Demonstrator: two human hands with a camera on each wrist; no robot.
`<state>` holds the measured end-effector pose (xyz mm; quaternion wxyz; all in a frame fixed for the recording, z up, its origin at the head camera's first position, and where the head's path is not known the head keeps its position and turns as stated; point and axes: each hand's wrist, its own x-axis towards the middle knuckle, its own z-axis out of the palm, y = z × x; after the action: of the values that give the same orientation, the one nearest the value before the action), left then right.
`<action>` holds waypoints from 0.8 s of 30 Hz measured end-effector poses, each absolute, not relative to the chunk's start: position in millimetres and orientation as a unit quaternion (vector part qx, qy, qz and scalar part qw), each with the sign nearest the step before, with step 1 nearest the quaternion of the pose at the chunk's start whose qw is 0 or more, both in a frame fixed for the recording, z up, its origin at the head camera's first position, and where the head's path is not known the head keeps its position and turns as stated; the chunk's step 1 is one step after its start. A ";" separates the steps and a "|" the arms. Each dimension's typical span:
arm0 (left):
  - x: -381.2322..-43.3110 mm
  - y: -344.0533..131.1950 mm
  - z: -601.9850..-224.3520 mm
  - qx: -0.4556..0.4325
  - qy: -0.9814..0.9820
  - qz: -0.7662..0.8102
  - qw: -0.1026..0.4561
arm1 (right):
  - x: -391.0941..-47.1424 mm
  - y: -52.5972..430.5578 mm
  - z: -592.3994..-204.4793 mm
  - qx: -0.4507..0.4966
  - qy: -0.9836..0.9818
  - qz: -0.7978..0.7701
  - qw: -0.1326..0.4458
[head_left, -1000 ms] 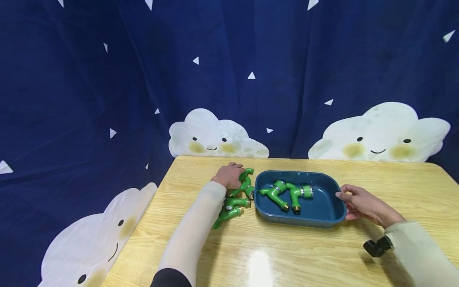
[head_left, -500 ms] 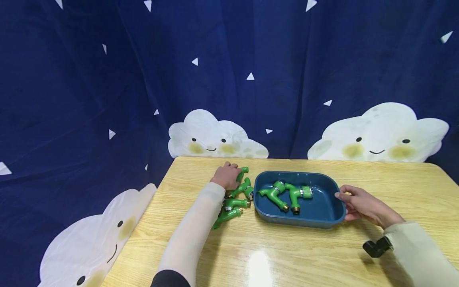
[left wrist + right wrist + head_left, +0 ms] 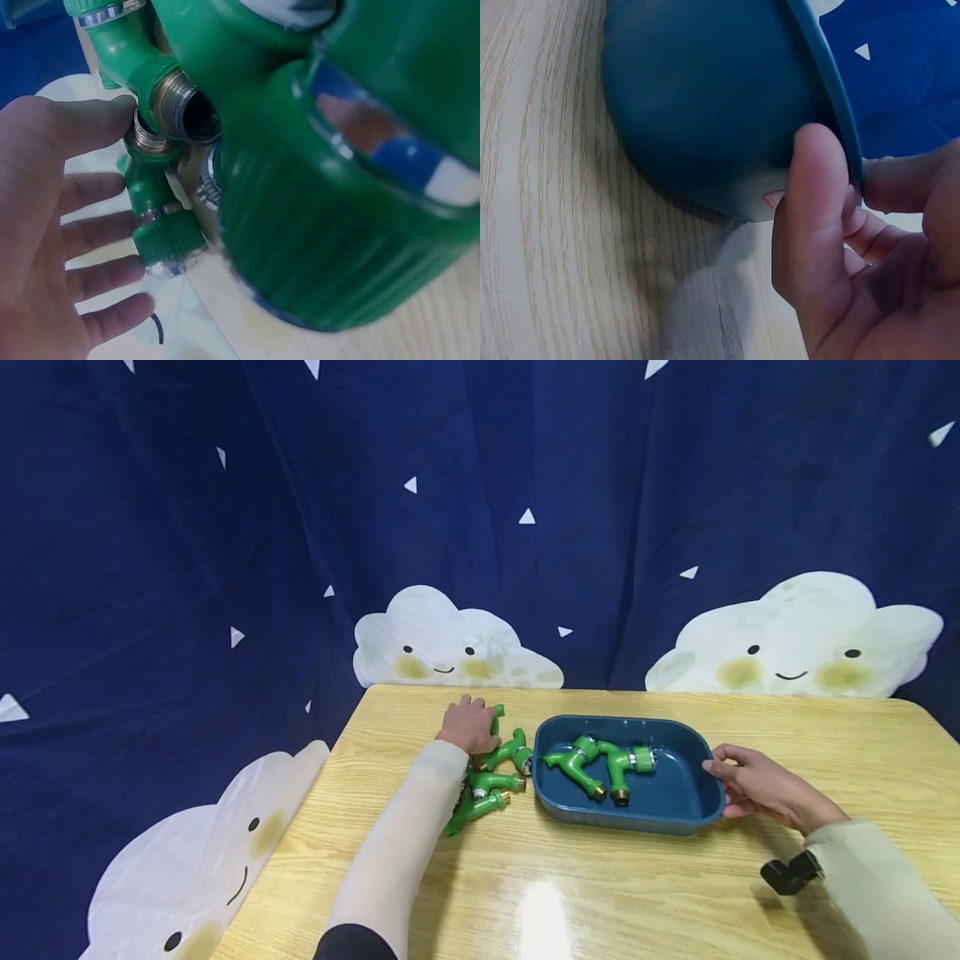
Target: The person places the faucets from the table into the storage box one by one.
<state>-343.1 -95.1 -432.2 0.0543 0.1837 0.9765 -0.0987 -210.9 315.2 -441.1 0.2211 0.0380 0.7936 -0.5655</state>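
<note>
My left hand (image 3: 469, 727) reaches over a group of green plastic taps left of the basin. Its thumb and fingertips hold a green tap (image 3: 497, 716) at the back of the group; the left wrist view shows this tap's ribbed collar (image 3: 169, 238) beside the fingers, partly hidden by nearer taps. Close by lie another tap (image 3: 507, 752) and two more nearer the front. My right hand (image 3: 765, 787) pinches the right rim of a dark blue basin (image 3: 675, 828), thumb (image 3: 819, 172) inside, fingers outside. Inside the basin lie two green taps (image 3: 576, 768) with brass-coloured threaded ends.
The light wooden table (image 3: 600, 893) extends around the basin. A blue curtain (image 3: 480, 485) with white clouds hangs along its back and left edges. A black device (image 3: 789, 873) is strapped at the right wrist.
My left hand has shifted a little to the left, and the tap at the back has moved left with it. The right hand and the basin have stayed in place.
</note>
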 end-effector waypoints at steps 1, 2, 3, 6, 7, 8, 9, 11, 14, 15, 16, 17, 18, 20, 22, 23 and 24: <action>-343.2 -95.9 -432.5 0.179 0.978 -0.098 0.049 | -210.8 315.3 -440.8 0.038 0.792 -0.567 0.221; -343.1 -96.9 -432.6 0.174 0.979 -0.099 0.045 | -210.6 315.2 -440.5 0.038 0.791 -0.569 0.222; -342.8 -97.8 -433.0 0.169 0.980 -0.099 0.041 | -210.3 315.2 -440.3 0.037 0.790 -0.570 0.222; -341.8 -99.7 -433.3 0.157 0.982 -0.093 0.046 | -209.6 315.0 -439.8 0.035 0.788 -0.574 0.221; -341.2 -99.9 -433.0 0.154 0.983 -0.089 0.050 | -209.5 315.0 -439.8 0.033 0.789 -0.573 0.219; -340.9 -100.0 -432.8 0.152 0.983 -0.084 0.055 | -209.3 315.1 -439.8 0.031 0.790 -0.573 0.218; -340.5 -99.9 -432.5 0.150 0.984 -0.077 0.059 | -209.2 315.3 -439.8 0.030 0.790 -0.572 0.216; -339.6 -100.0 -432.5 0.147 0.985 -0.068 0.066 | -208.9 315.3 -440.5 0.029 0.791 -0.572 0.215; -339.1 -100.4 -433.9 0.144 0.985 -0.065 0.069 | -209.0 315.7 -441.4 0.025 0.790 -0.573 0.215; -339.0 -100.5 -434.5 0.143 0.985 -0.067 0.069 | -209.3 315.8 -441.7 0.024 0.790 -0.574 0.215; -339.1 -100.6 -435.3 0.143 0.985 -0.067 0.068 | -209.5 315.9 -441.9 0.024 0.789 -0.575 0.215; -339.3 -100.7 -435.9 0.143 0.985 -0.068 0.067 | -209.8 315.9 -442.0 0.025 0.788 -0.576 0.215; -339.5 -100.8 -436.4 0.143 0.985 -0.069 0.068 | -210.2 316.0 -442.2 0.025 0.788 -0.576 0.215; -340.0 -101.0 -437.2 0.142 0.985 -0.066 0.068 | -210.8 316.2 -442.4 0.025 0.788 -0.577 0.215; -340.9 -101.1 -437.8 0.142 0.985 -0.062 0.070 | -211.0 316.0 -442.4 0.029 0.786 -0.578 0.215; -341.2 -101.2 -438.1 0.142 0.985 -0.061 0.072 | -211.1 316.0 -442.4 0.028 0.786 -0.579 0.216; -341.3 -101.5 -438.4 0.141 0.986 -0.058 0.074 | -211.1 315.9 -442.6 0.028 0.785 -0.579 0.216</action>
<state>-341.3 -101.5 -438.4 0.0742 0.1406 0.9855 -0.0585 -211.1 315.9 -442.6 0.2163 0.0279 0.7855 -0.5792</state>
